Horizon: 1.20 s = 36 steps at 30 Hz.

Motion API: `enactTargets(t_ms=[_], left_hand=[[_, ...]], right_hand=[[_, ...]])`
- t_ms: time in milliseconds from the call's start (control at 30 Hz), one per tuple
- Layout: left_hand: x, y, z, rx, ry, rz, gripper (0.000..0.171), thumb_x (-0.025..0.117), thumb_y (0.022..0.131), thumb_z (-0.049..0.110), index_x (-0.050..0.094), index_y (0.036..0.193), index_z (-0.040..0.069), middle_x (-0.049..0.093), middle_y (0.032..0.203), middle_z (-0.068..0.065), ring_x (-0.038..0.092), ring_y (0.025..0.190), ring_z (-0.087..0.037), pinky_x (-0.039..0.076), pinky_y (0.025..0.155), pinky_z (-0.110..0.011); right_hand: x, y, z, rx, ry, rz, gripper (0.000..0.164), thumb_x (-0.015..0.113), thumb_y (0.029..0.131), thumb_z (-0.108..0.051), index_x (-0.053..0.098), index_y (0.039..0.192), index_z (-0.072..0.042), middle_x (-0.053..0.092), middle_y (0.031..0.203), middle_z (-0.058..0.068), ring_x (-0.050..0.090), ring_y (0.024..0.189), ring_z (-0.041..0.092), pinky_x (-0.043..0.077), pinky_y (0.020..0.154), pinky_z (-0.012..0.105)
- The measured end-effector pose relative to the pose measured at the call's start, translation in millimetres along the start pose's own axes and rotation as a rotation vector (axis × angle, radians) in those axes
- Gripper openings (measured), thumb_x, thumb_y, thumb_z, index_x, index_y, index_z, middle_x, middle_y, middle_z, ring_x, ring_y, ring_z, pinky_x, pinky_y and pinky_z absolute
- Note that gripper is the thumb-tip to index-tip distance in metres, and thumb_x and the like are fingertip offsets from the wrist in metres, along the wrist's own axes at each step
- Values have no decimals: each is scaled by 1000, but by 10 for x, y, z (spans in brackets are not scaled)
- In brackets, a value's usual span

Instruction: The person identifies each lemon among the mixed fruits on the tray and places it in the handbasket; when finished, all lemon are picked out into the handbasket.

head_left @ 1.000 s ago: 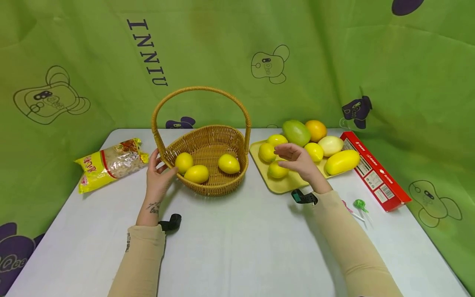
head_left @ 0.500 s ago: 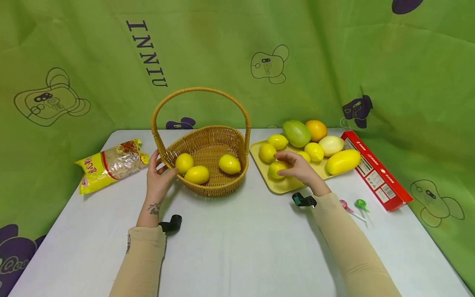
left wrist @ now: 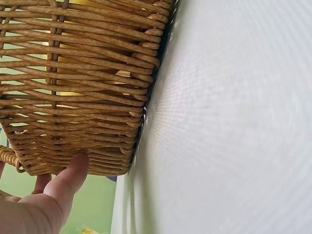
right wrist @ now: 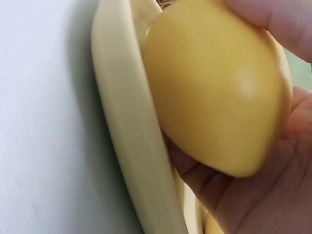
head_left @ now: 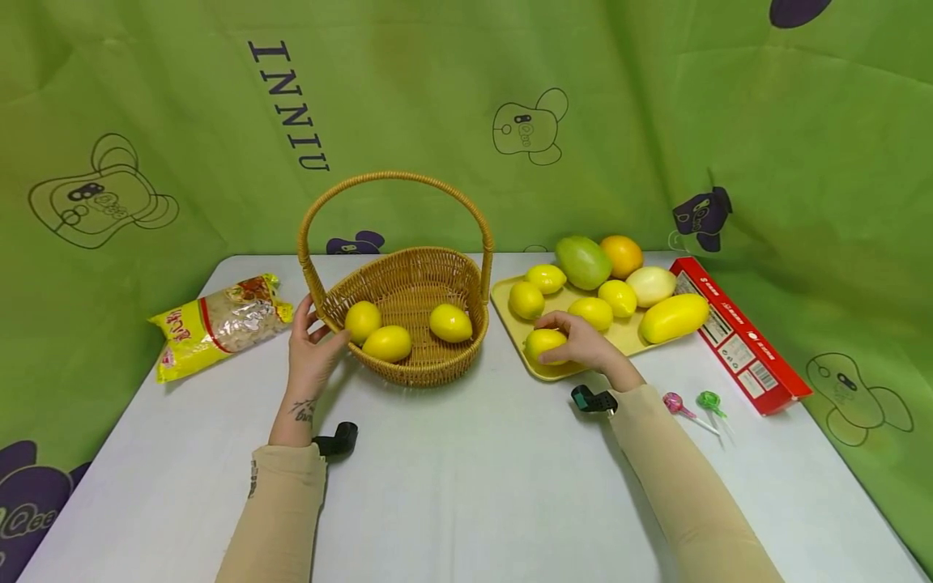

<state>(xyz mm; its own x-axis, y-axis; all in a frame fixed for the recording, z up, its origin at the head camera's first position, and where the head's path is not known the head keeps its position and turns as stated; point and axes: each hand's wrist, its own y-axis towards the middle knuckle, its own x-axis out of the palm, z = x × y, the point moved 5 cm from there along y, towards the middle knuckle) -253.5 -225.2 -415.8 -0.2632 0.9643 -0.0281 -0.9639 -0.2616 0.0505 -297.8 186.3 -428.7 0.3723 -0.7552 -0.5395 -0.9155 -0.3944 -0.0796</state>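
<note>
As the left hand [head_left: 313,356] grips the wicker basket [head_left: 415,375], the right hand [head_left: 589,342] pinches a lemon [head_left: 539,343] | at the near-left corner of the yellow tray [head_left: 628,332] | apparent step: picking up | next move likely calls for a clean lift

From my end, I see two long beige sleeves in the head view, the left sleeve [head_left: 280,510] and the right sleeve [head_left: 688,486], both plain fabric and fairly snug, with soft creases across the right one. I notice a column of small dark marks [head_left: 253,478] along the outer edge of the left sleeve, near the cuff. Dark script-like lettering [head_left: 302,410] sits on the left wrist, too small for me to read. Beside it I make out a black, bent wrist unit [head_left: 337,439]; its black counterpart [head_left: 594,399] at the right cuff shows a teal-green face
</note>
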Motion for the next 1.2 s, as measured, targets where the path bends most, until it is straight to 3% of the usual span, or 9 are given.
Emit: enactTargets(t_ms=[233, 400, 600, 833, 1000, 1200], left_hand=[[3, -5, 12, 13, -3, -2, 82, 58, 82, -3, 21, 148, 27, 31, 137, -17, 41, 124, -34, 47, 70, -9], [6, -13, 19, 11, -4, -1, 82, 58, 82, -3, 20, 148, 27, 31, 137, -17, 41, 123, -33, 47, 70, -9], [4, -16, 19, 4, 6, 1, 82, 59, 82, -2, 20, 148, 28, 31, 138, -16, 41, 123, -33, 46, 70, -9], [1, -8, 27, 13, -4, 8, 82, 59, 81, -3, 21, 147, 28, 32, 137, -17, 42, 122, -33, 47, 70, -9], [-7, 2, 15, 11, -4, 6, 82, 58, 81, -3, 22, 147, 28, 32, 138, -17, 42, 123, -34, 47, 69, -9], [-5, 14, -6, 11, -18, -7, 81, 58, 81, -4, 22, 147, 28, 32, 137, -17, 42, 124, -33, 47, 70, -10]], right_hand=[[-76, -47, -31, -11, 43, 83, 48, 80, 69, -14, 55, 108, -2, 57, 108, 12, 49, 96, 23, 44, 83, 27], [-93, -76, -138, -32, 109, 122, 47, 77, 72, -11, 56, 113, 0, 58, 113, 16, 49, 98, 22, 41, 87, 26], [-9, -113, -432, -84, 230, 153, 48, 76, 73, -7, 58, 117, 2, 58, 119, 13, 51, 101, 15, 43, 87, 23], [230, -31, -864, -244, 369, 126, 46, 73, 74, -1, 59, 117, 5, 64, 109, -2, 57, 95, 12, 48, 80, 22], [503, 114, -1117, -277, 407, 66, 45, 74, 74, -2, 60, 117, 3, 63, 114, 7, 56, 95, 15, 48, 78, 24], [797, 276, -1325, -354, 330, 28, 44, 73, 74, -1, 60, 116, 3, 60, 117, 17, 56, 92, 17, 48, 77, 28]])
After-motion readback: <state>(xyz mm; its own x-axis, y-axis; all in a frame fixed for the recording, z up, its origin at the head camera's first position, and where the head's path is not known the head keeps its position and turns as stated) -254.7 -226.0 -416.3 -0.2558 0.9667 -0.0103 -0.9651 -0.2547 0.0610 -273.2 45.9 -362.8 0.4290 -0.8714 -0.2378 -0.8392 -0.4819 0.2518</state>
